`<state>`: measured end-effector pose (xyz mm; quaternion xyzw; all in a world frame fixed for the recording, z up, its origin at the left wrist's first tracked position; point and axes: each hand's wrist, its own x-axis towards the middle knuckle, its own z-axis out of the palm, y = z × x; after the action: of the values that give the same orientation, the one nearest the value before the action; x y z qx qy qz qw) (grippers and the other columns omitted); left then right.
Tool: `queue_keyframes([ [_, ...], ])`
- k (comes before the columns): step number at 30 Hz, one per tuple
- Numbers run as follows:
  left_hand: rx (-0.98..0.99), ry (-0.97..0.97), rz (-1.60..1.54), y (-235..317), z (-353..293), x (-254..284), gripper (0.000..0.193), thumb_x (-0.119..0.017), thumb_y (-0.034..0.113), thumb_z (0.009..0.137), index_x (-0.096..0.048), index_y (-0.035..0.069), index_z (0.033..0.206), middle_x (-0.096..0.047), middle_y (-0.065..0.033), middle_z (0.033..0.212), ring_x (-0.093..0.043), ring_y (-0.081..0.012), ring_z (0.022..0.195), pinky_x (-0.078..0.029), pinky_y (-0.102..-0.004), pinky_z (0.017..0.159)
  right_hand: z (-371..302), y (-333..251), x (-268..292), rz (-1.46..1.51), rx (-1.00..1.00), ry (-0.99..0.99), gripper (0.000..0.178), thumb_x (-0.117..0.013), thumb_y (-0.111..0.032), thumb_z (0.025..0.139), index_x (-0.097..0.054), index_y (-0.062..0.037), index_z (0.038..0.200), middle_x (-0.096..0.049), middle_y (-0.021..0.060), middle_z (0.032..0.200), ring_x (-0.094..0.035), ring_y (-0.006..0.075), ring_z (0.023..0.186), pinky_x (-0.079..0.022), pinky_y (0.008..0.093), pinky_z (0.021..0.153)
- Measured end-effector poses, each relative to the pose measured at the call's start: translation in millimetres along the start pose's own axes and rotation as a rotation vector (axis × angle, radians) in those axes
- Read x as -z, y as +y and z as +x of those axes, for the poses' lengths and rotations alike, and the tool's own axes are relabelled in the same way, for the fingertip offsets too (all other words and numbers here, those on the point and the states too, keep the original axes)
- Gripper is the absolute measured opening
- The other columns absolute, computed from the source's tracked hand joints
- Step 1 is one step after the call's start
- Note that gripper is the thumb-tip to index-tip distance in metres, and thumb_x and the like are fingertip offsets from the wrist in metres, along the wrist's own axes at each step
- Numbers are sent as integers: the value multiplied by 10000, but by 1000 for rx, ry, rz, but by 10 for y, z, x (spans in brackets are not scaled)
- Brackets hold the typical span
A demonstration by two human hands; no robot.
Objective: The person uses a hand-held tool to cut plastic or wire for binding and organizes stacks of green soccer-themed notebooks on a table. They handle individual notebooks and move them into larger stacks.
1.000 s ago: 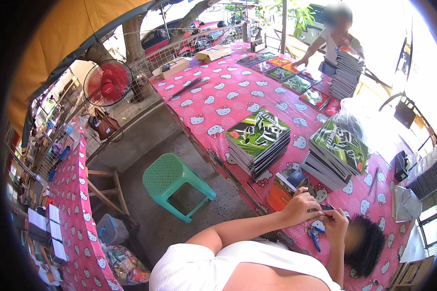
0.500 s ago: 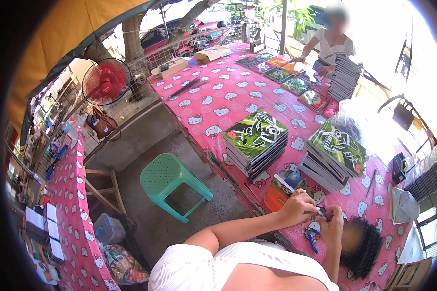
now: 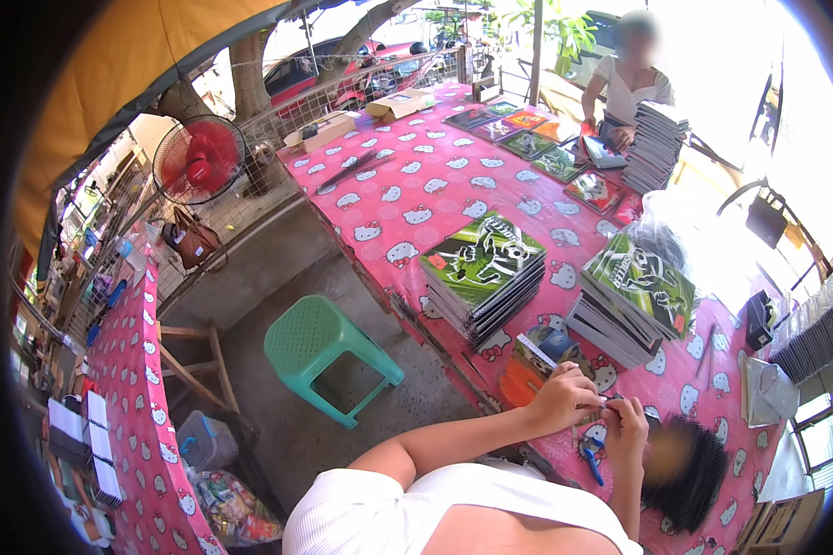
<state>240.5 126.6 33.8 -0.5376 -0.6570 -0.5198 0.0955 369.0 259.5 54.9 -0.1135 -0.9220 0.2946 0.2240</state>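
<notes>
My left hand (image 3: 566, 398) and my right hand (image 3: 626, 431) meet above the near edge of the table, fingertips pinched together. Between them is something small and thin that I cannot make out. Just below lies a pair of blue-handled pliers (image 3: 592, 455). Beside my right hand rests a bundle of black spiral binding coils (image 3: 692, 476). An orange piece (image 3: 520, 382) and a printed booklet (image 3: 544, 348) lie beyond my left hand. Farther off stand two stacks of green-covered notebooks, a left stack (image 3: 483, 264) and a right stack (image 3: 639, 285).
A pink patterned cloth covers the table (image 3: 370, 208). Across it a person (image 3: 631, 88) works by a tall notebook stack (image 3: 655, 148). Left of the table stand a green stool (image 3: 317, 344) and a red fan (image 3: 200, 159). Long black strips (image 3: 350, 171) lie on the cloth.
My hands have shifted slightly, fingertips still together. The person across the table has drawn their arms in and now holds a notebook in front of them.
</notes>
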Motion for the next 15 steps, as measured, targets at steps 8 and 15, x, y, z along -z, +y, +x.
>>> queue_keyframes([
  [8, 92, -53, 0, 27, -30, 0, 432, -715, 75, 707, -605, 94, 1124, -635, -67, 1006, -575, -264, 981, -373, -399, 944, 76, -173, 61, 15, -41, 32, 229, -692, -107, 742, -583, -32, 929, -553, 136, 855, -573, 304, 777, -457, 389, 650],
  [15, 172, -155, -8, 0, -46, 132, 325, -713, 21, 676, -645, 40, 993, -528, -143, 1264, -525, -317, 1087, -393, -400, 953, 116, -329, 59, -62, -42, 14, 240, -685, -137, 760, -570, -47, 951, -548, 136, 871, -575, 326, 838, -457, 423, 654],
])
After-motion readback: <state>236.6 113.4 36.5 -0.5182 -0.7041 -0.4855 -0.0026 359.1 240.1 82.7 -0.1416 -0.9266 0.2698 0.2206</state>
